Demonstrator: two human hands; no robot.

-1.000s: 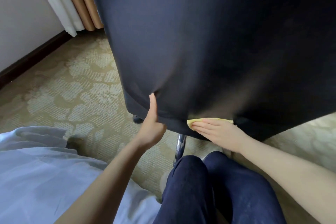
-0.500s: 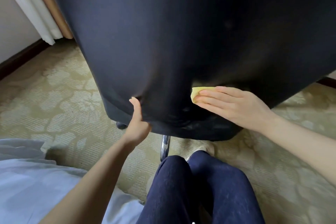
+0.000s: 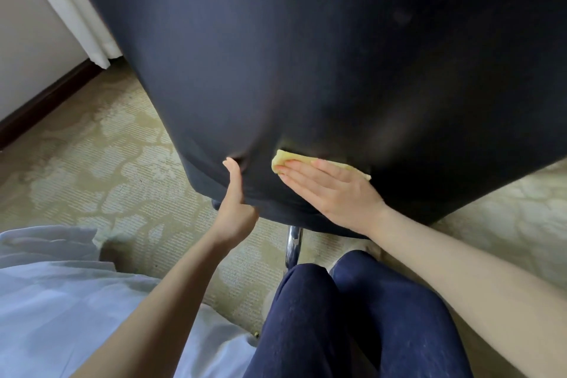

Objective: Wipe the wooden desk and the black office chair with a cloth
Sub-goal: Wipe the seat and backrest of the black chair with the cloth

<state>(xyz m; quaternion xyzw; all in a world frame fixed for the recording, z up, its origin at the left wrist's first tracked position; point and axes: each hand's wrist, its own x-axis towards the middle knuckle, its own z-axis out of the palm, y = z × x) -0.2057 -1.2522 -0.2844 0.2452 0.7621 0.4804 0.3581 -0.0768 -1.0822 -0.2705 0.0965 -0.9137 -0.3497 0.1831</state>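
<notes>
Head camera looks forward and down, close to the black chair (image 3: 306, 55).

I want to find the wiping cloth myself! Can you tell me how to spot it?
Look at the big black chair back filling the picture. Near its bottom edge, the right hand presses flat on it. The cloth pokes out from under those fingers: small, folded and pale yellow, the only bright thing on the dark chair.

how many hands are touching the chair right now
2. The left hand grips the chair's lower edge; the right hand presses the yellow cloth flat against its back.
</notes>
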